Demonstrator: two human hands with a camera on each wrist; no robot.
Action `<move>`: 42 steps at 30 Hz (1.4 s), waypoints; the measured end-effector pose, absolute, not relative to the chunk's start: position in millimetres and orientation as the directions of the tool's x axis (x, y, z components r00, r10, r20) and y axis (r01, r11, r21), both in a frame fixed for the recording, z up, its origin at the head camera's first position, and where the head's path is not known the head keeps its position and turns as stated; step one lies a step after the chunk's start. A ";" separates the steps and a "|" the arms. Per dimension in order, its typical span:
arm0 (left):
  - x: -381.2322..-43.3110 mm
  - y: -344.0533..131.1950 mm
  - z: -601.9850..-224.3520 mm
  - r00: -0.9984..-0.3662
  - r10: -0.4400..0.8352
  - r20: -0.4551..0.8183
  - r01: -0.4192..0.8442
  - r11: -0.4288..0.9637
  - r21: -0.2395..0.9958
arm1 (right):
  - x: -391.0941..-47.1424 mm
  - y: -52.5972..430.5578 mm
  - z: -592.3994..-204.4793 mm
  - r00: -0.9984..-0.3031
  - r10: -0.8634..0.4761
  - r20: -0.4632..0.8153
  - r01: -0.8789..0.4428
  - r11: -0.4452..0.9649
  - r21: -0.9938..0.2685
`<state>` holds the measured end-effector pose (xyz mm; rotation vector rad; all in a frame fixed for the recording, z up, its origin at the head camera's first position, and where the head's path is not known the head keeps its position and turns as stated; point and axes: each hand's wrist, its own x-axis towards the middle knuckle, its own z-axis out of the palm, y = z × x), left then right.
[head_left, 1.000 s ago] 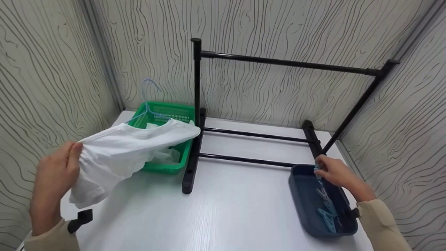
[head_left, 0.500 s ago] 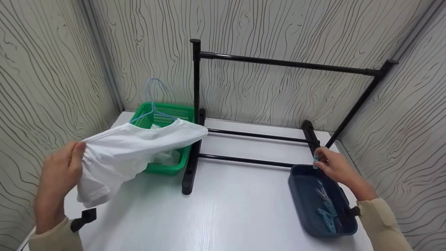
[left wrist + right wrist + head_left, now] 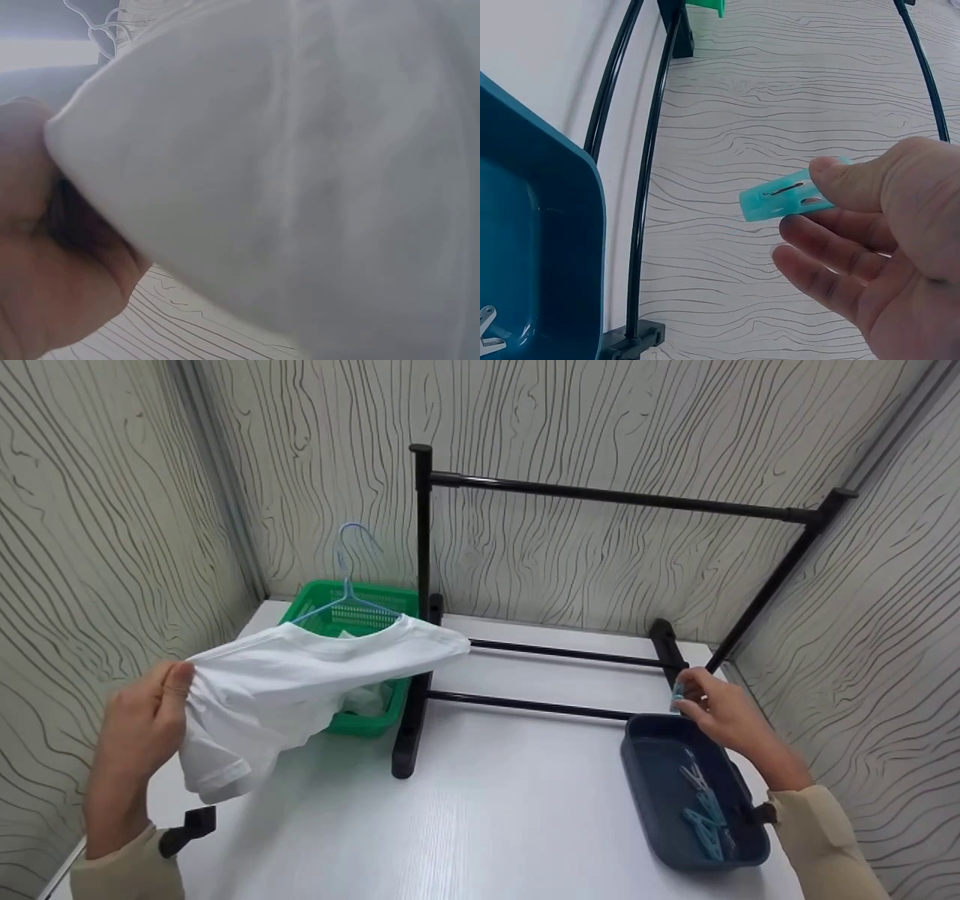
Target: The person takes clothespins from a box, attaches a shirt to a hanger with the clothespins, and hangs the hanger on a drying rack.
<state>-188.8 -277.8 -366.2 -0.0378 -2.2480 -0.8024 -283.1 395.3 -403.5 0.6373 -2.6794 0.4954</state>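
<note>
A white T-shirt (image 3: 315, 660) on a blue hanger (image 3: 349, 589) is held up at the left. My left hand (image 3: 146, 727) grips the shirt by its near shoulder; in the left wrist view the cloth (image 3: 262, 165) fills most of the picture. My right hand (image 3: 716, 711) pinches a light-blue clothespin (image 3: 780, 195) between thumb and fingers, just above the far end of a dark blue bin (image 3: 652, 817). Several more clothespins (image 3: 705, 825) lie inside that bin.
A black clothes rack (image 3: 622, 496) stands on the white table (image 3: 450, 825) in the middle. The green basket (image 3: 364, 726) with pale, whitish contents sits left of it, partly behind the shirt. Patterned walls (image 3: 600, 420) close in the back and sides.
The right hand has lifted the clothespin up out of the bin. The left hand has moved a little right, and the shirt and hanger have shifted right with it.
</note>
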 end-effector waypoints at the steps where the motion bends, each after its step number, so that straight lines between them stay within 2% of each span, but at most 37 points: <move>1: -189.1 -277.2 -366.3 -0.727 -0.211 0.653 0.254 0.801 0.542 | -282.7 395.1 -402.7 -0.837 -0.365 0.407 -0.486 0.838 -0.249; 12: -197.9 -265.2 -368.4 -0.688 -0.231 0.688 0.297 0.775 0.558 | -277.7 388.7 -391.6 -0.816 -0.357 0.454 -0.503 0.826 -0.254; 21: -201.0 -257.9 -366.6 -0.650 -0.231 0.724 0.385 0.721 0.576 | -274.5 380.1 -389.0 -0.797 -0.352 0.492 -0.514 0.822 -0.244; 26: -203.1 -256.0 -365.5 -0.658 -0.239 0.714 0.402 0.691 0.601 | -272.7 376.1 -387.2 -0.793 -0.355 0.495 -0.513 0.828 -0.228; 42: -207.8 -230.8 -354.5 -0.618 -0.131 0.776 0.548 0.635 0.544 | -267.9 358.5 -372.8 -0.723 -0.388 0.572 -0.597 0.768 -0.234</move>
